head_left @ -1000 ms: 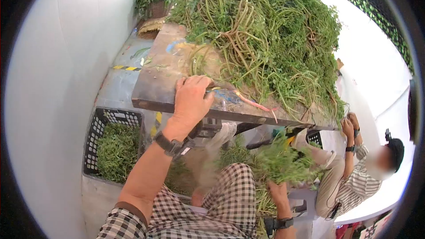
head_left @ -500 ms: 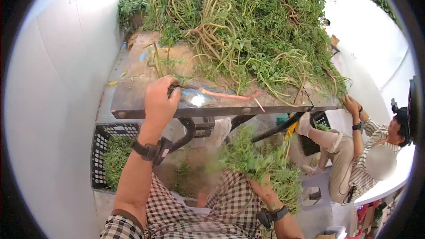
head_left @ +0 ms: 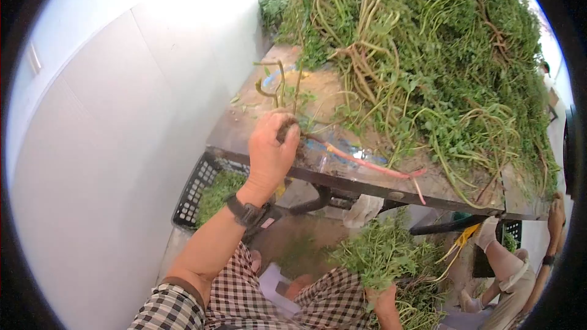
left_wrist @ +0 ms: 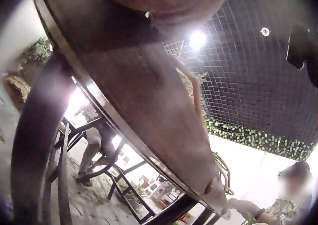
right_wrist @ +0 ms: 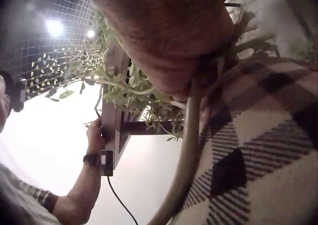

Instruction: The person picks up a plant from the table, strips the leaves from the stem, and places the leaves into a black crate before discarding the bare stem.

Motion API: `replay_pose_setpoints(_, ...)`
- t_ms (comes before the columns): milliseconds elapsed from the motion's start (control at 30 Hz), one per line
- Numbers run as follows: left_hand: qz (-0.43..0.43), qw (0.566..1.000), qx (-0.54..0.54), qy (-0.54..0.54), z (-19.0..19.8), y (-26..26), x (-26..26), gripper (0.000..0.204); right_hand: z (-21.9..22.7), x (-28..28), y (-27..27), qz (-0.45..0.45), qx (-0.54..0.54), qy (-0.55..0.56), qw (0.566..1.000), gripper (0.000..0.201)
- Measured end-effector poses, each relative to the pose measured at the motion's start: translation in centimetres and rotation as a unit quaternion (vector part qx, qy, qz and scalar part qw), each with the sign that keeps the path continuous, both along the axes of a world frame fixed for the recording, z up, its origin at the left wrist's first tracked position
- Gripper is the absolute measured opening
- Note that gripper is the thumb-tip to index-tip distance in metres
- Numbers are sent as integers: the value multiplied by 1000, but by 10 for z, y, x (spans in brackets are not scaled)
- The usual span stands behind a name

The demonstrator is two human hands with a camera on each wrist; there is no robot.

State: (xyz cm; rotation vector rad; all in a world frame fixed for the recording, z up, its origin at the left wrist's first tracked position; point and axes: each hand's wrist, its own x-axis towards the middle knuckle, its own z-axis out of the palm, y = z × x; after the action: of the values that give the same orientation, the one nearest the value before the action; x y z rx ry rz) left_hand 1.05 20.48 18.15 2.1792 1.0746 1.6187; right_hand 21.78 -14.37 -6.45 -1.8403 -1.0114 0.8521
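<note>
A seated person's left hand (head_left: pixel 272 146) curls around the root ends of a few long green stems (head_left: pixel 278 88) at the near edge of a worn wooden surface (head_left: pixel 244 128). The stems stand roughly upright out of the fist, their long axis running away from the person, and their tips curve over towards the big heap of leafy vines (head_left: pixel 428 55) that covers most of the surface. A pink-orange strip (head_left: pixel 367 164) lies along the front edge just beside that hand, running off to the right.

Lower down, over a checked-trousered lap, the right hand (head_left: pixel 384 300) grips a bunch of leafy greens (head_left: pixel 382 253) by its stalks, with the leafy end pointing up towards the underside of the surface. In the right wrist view the stalks pass down out of the closed fist.

A black crate (head_left: pixel 199 186) of cut greens sits on the floor below the left corner, and a second person's arm (head_left: pixel 553 232) shows at the far right.
</note>
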Motion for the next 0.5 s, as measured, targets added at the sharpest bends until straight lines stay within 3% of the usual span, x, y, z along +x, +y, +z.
replay_pose_setpoints(67, 31, 999, 26, 34, 0, 4, 0, 14, 19, -9, 12, 56, 66, -156, 984, 21)
replay_pose_setpoints(167, 64, 995, 56, 59, -10, 11, 1, 15, 59, -14, 42, 137, -73, -231, 961, 22)
replay_pose_setpoints(233, 70, 993, 71, 61, -18, 20, -1, 16, 43, -18, 41, 45, -115, -197, 973, 28)
replay_pose_setpoints(300, 60, 996, 54, 45, -22, 23, -7, 16, 70, -22, 61, 52, -271, -41, 960, 26)
replay_pose_setpoints(400, 44, 996, 78, 29, -20, 26, -6, 16, 83, -23, 58, 88, -154, -138, 974, 28)
replay_pose_setpoints(433, 44, 995, 86, 31, -19, 23, -6, 17, 102, -29, 61, 78, -171, -148, 971, 24)
replay_pose_setpoints(500, 35, 997, 67, 23, -18, 23, -7, 17, 90, -29, 47, 49, -144, -158, 976, 25)
